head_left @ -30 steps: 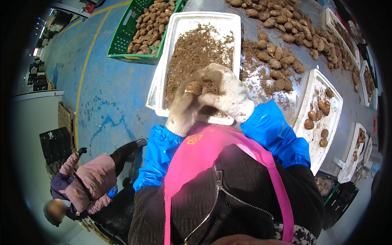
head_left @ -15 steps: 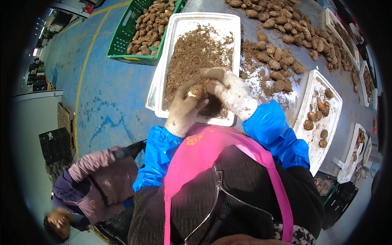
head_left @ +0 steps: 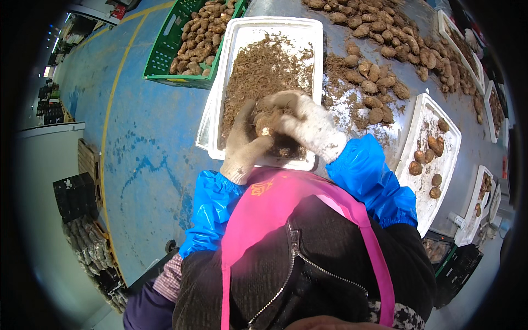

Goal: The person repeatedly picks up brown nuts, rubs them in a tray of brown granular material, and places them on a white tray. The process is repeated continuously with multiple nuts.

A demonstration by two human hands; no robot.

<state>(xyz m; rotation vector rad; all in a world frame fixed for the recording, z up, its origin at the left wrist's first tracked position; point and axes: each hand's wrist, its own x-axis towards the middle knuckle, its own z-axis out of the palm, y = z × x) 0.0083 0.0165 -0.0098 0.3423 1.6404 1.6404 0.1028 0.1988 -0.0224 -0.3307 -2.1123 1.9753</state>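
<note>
In my gloved left hand [head_left: 243,144] rests a brown taro [head_left: 266,125] with a pale cut end, the fingers wrapped round it from the left. My right hand [head_left: 301,118], in a dirty white glove, bends its fingers over the same taro from the right and hides part of it. Both hands are above the near end of a white tray [head_left: 275,22] strewn with brown root hairs and dirt. Close under my hands lies what looks like another taro [head_left: 285,150], partly in shadow.
A green crate [head_left: 159,52] full of taros stands beyond the tray, to the left. On the metal table a large heap of taros [head_left: 379,27] spreads to the right. Another white tray [head_left: 410,140] holds several taros. Behind me at lower left is another person's sleeve [head_left: 148,305].
My right hand has moved left onto the taro, and the taro has turned in my left hand. The person at lower left has moved closer behind me, mostly out of sight.
</note>
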